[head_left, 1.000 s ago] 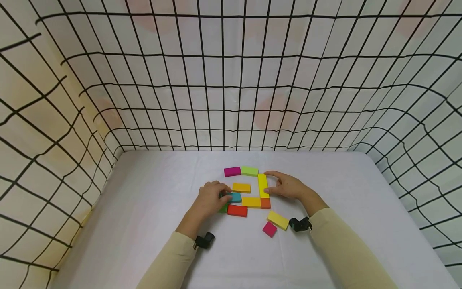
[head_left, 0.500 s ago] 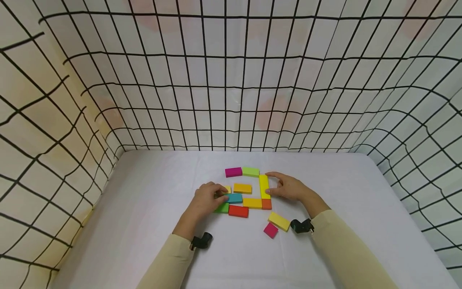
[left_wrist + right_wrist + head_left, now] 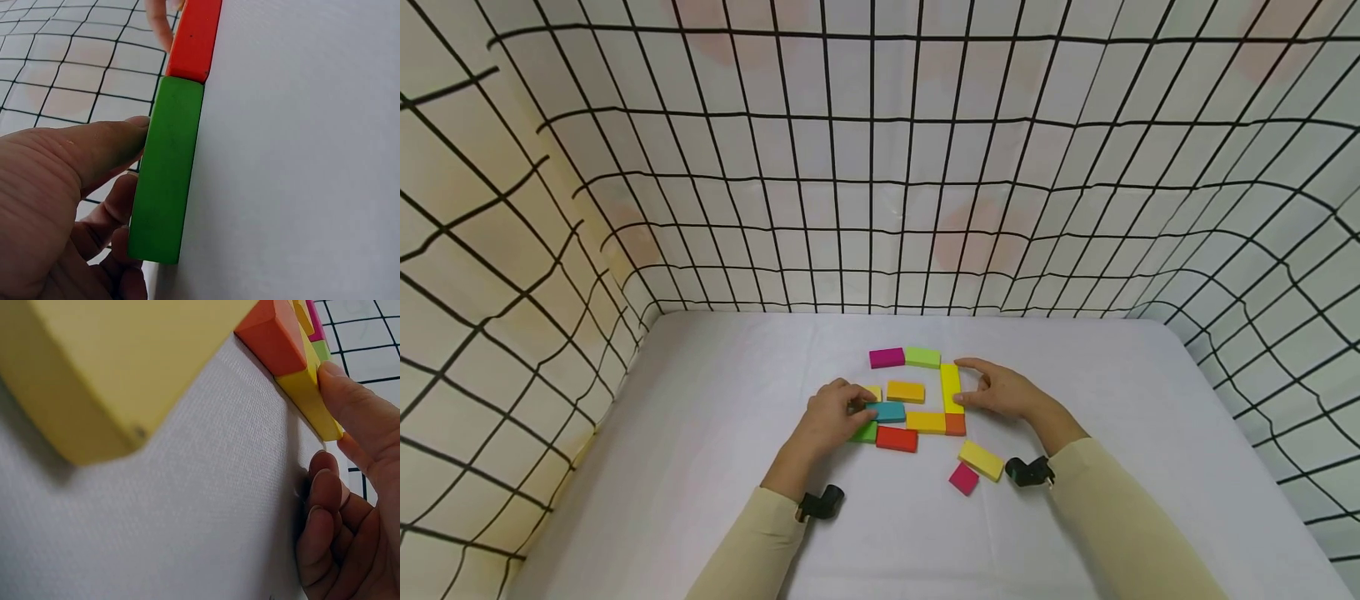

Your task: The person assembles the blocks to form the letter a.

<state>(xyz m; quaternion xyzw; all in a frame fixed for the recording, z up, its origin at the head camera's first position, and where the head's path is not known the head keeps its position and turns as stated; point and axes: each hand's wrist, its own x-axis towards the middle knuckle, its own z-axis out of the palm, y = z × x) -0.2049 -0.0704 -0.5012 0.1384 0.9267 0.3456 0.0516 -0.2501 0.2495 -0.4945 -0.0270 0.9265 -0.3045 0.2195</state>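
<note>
My left hand [image 3: 832, 417] is at the left end of a teal wooden block [image 3: 887, 412], thumb on it and fingers curled beyond, partly hiding it. A green block [image 3: 167, 169] lies close beside that thumb, end to end with a red block [image 3: 195, 40]. My right hand [image 3: 1003, 390] holds a long yellow block [image 3: 951, 388] from its right side, thumb near its lower part and index finger at its far end. An orange-red block [image 3: 273, 334] meets that yellow block's near end. A yellow-orange block [image 3: 926, 422] lies between the teal and orange-red ones.
An amber block [image 3: 906, 392] lies inside the arrangement, a pale yellow one [image 3: 874, 392] beside the left fingers. Behind are a magenta block [image 3: 887, 357] and a lime block [image 3: 922, 357]. Nearer lie a loose yellow block [image 3: 981, 461] and a crimson block [image 3: 963, 478]. Black netting [image 3: 874, 180] surrounds the table.
The left hand has shifted slightly left, uncovering more of the green and teal blocks and the pale yellow one. The right hand stays at the long yellow block.
</note>
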